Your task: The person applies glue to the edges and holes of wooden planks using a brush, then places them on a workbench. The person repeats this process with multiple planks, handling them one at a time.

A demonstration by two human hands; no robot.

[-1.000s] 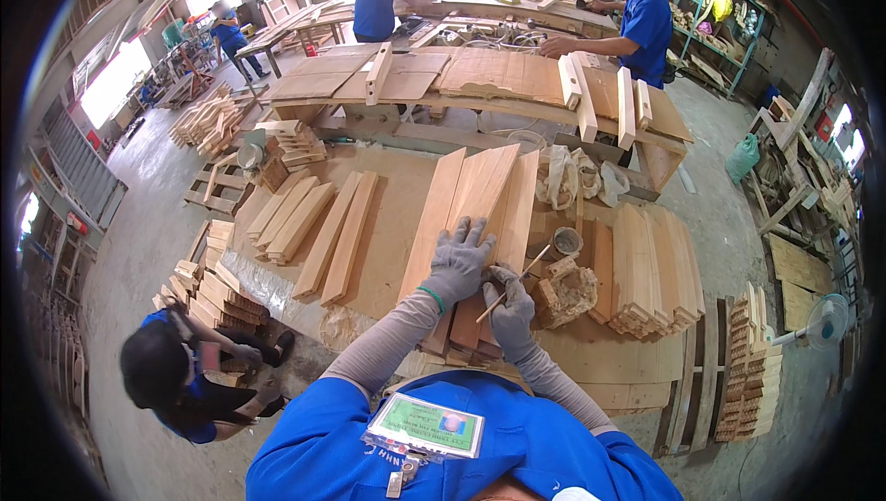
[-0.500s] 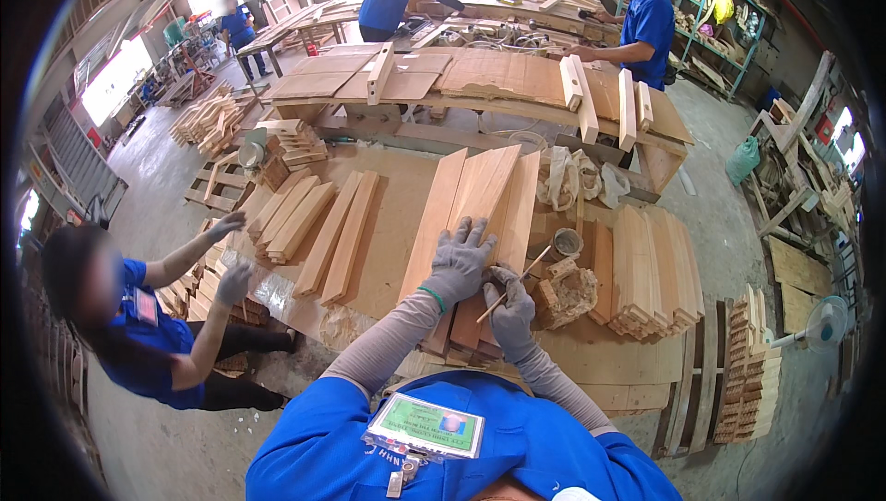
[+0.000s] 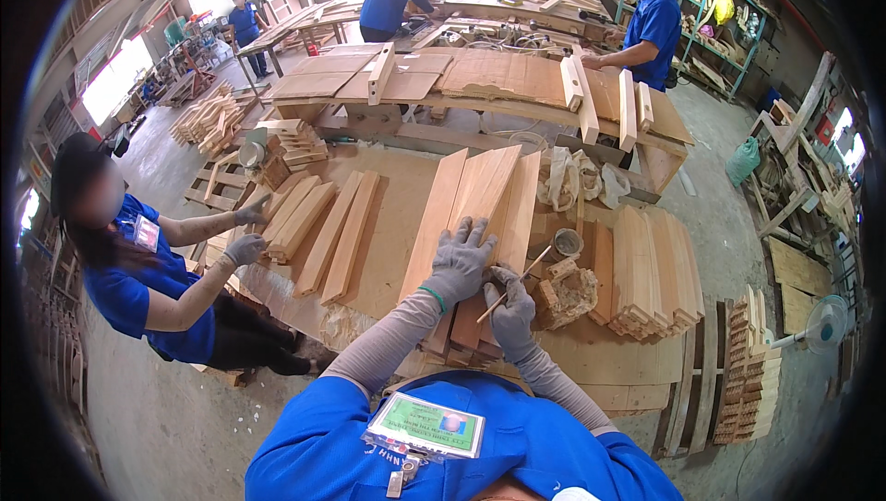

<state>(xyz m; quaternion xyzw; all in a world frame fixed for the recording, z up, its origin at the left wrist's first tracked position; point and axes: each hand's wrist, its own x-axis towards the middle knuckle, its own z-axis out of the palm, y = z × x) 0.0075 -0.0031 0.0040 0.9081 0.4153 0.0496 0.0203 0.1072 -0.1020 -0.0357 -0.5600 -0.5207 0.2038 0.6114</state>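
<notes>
Several pale wooden boards lie side by side in front of me, one slanting across the others. My left hand, in a grey glove, rests on these boards with its fingers spread. Just to its right, my gloved right hand is closed around a thin wooden stick that slants up to the right, close to the boards' edge. What the stick's tip carries, if anything, is too small to tell. Beside my right hand are a small round cup and a rough, crusted block-like container.
Stacked boards stand at the right of the table, with crumpled plastic behind the cup. More boards lie left. A co-worker reaches in there with gloved hands. Ahead is another bench with people beyond it.
The co-worker at the left has moved nearer the table and lowered both hands toward the boards there. People at the far bench have shifted slightly. My hands and the stick look unmoved.
</notes>
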